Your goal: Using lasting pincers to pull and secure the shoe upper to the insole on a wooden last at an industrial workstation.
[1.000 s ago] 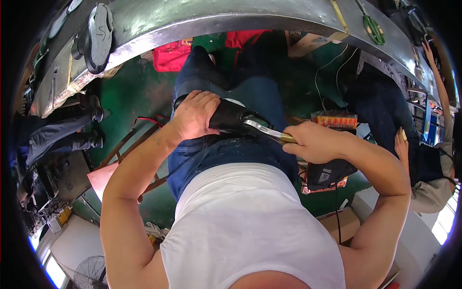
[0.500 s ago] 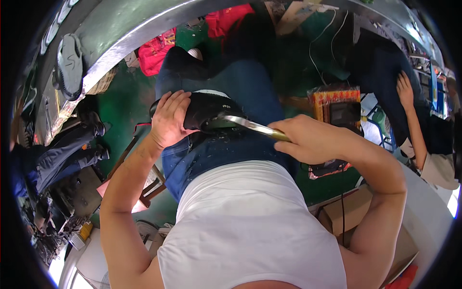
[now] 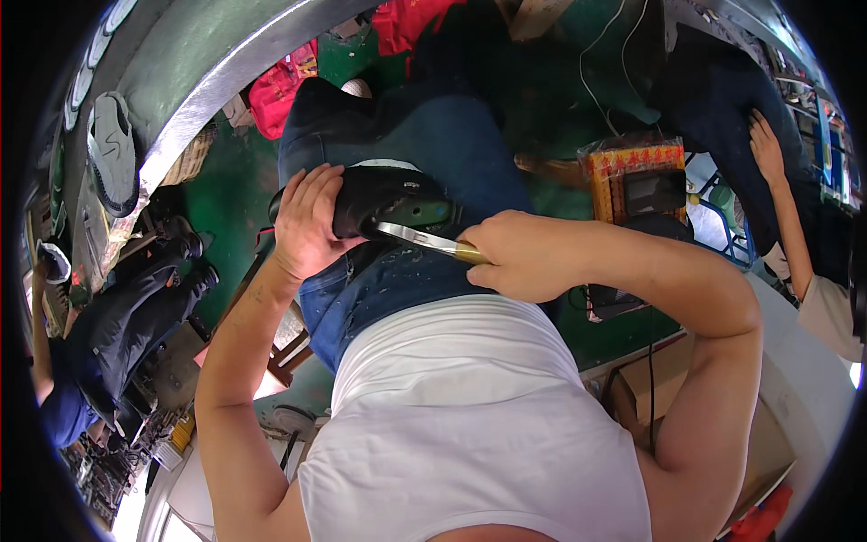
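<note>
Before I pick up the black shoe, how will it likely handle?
The black shoe is probably stiff, perhaps heavy for its size: a green block seems to fill its opening. It may tip if pushed, resting on rounded thighs.

**Partly out of sight: the ends and edges around a black shoe**

The left hand (image 3: 312, 221) covers part of the black shoe (image 3: 388, 194); the pale mark (image 3: 413, 184) on it is too small to read. The right hand (image 3: 506, 257) hides most of the handle (image 3: 470, 253) of a metal tool (image 3: 420, 237); whether its tip touches the shoe cannot be told. The top edge crops the worktop (image 3: 199, 63) and a red cloth (image 3: 411, 23). Co-workers at left (image 3: 126, 325) and right (image 3: 833, 303) are cut off by the dark rim. Clutter (image 3: 95, 474) at lower left blurs together.
</note>
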The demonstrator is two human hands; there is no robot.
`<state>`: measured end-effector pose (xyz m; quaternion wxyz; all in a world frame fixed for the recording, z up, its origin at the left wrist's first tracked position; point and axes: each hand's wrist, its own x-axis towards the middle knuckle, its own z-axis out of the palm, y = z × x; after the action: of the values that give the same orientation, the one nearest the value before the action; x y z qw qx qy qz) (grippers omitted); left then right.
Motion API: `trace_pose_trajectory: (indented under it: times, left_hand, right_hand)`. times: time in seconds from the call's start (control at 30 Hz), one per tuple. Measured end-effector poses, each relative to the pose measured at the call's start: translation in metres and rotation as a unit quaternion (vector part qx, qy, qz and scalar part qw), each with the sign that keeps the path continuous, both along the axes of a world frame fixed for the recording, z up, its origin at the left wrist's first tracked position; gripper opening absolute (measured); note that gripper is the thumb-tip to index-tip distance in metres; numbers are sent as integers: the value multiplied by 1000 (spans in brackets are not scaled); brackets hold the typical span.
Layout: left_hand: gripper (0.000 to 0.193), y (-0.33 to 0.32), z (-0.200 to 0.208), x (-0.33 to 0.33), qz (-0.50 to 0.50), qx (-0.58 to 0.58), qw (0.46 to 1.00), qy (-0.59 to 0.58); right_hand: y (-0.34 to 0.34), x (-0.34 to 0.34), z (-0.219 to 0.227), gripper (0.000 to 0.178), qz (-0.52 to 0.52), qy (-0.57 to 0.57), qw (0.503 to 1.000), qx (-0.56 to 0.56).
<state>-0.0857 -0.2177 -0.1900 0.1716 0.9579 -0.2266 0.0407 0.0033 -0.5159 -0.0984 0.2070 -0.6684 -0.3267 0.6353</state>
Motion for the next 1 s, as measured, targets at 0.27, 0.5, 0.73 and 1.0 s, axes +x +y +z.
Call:
trace_pose_trajectory:
  times: [0.27,0.5,0.73,1.0]
  left_hand:
    - [92,1,-1,6,-13,18,999,30]
    - [97,-1,2,5,1,6,999,42]
    - [101,-6,7,8,10,-5,998,65]
    - [99,-9,7,8,20,-19,997,68]
  right_hand:
    - [2,-36,-2,27,89,-371,916,123]
    - [-2,-13,-3,27,69,-198,975,74]
    - [-1,-11,-3,24,-41,-23,998,-42]
    - [-18,-18,2,24,-111,-94,989,7]
